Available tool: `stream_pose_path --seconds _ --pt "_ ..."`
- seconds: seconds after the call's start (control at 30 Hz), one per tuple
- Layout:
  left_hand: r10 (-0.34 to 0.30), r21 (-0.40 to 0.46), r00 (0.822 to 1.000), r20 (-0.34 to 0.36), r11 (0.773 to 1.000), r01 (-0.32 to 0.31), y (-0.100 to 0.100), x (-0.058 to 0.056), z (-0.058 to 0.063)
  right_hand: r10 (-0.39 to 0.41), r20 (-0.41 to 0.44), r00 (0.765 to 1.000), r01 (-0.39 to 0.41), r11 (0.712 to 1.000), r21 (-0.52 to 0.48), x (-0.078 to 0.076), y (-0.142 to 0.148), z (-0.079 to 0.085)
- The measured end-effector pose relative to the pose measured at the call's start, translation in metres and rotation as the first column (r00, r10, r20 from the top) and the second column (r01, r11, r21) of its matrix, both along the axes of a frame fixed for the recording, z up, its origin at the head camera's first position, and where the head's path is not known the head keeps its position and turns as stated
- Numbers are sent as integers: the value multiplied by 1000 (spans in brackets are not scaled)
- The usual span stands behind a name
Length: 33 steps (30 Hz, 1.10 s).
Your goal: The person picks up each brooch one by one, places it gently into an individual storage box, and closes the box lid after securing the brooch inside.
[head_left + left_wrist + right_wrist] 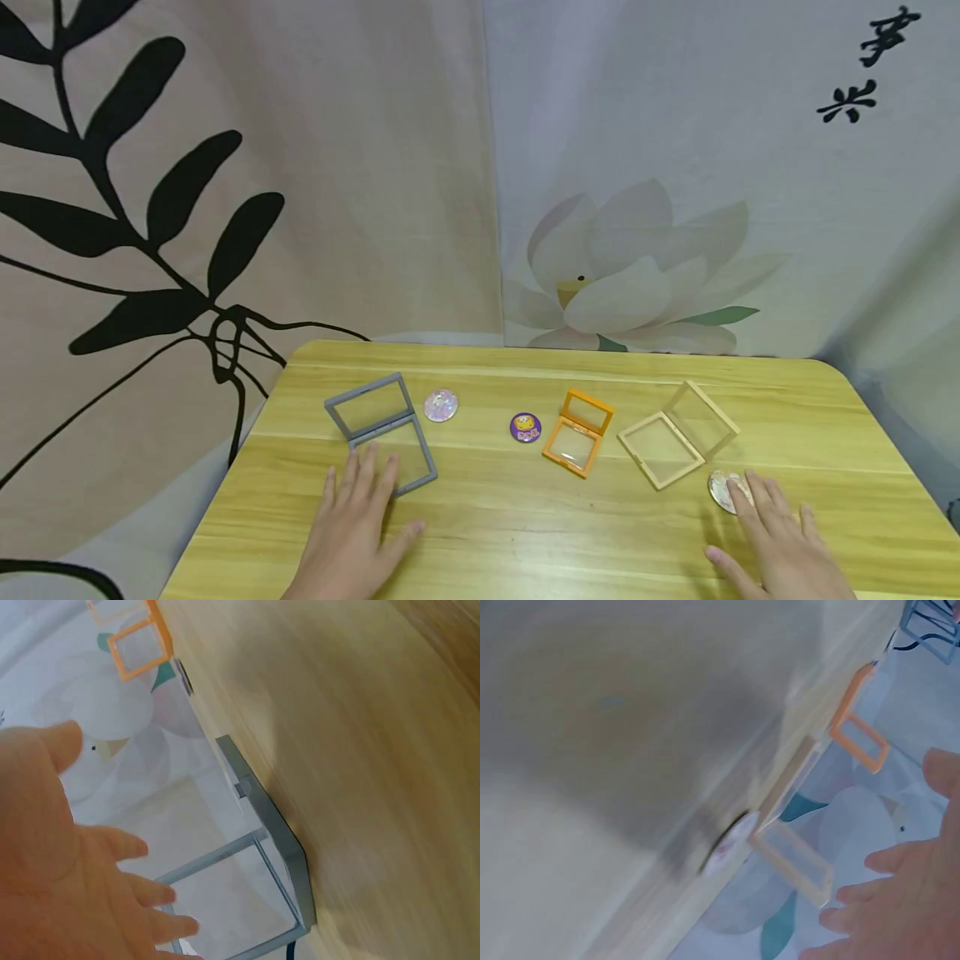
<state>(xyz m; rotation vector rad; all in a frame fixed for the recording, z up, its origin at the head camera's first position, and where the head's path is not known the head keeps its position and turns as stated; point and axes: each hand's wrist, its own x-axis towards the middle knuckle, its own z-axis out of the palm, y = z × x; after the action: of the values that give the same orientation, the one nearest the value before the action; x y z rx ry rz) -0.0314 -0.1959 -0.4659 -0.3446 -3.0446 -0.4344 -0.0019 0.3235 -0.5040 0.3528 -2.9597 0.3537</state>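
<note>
My left hand has its fingers spread over the near edge of an open grey hinged frame case; in the left wrist view the hand is palm-side with straight fingers. Beside that case lies an iridescent round badge. My right hand, fingers extended, reaches over a shiny, pale round badge and hides part of it. Just left of this badge is an open cream hinged frame case with clear panels. In the right wrist view no object is between the fingers.
Mid-table, a small orange hinged frame case stands open beside a purple round badge with a yellow cartoon figure. The wooden table ends at a printed curtain with leaf and lotus patterns.
</note>
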Motion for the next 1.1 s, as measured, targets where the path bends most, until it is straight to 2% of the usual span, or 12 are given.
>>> stream_pose_path --seconds 0.13,0.43,0.63,0.77,0.83,1.0,1.1 --pt "45 48 999 -22 998 -44 0 -2 4 35 -56 998 -36 999 -16 -6 -22 11" --pt "169 182 985 -45 971 -158 -5 -13 5 64 -63 996 -69 994 -86 -21 -76 42" --pt "207 195 974 -97 963 -185 -9 -22 6 125 -143 982 -146 979 -144 -35 -97 50" --pt "238 160 970 -40 960 -229 -16 -27 7 168 -186 968 -198 968 -156 -44 -109 50" --pt "262 145 965 10 954 -261 -21 -30 6 184 -192 964 -213 966 -149 -49 -115 50" --pt "318 108 936 150 936 -335 -29 -35 7 226 -200 953 -259 953 -155 -65 -132 52" --pt "335 83 919 208 930 -358 -32 -37 7 247 -181 952 -277 947 -164 -74 -143 54"
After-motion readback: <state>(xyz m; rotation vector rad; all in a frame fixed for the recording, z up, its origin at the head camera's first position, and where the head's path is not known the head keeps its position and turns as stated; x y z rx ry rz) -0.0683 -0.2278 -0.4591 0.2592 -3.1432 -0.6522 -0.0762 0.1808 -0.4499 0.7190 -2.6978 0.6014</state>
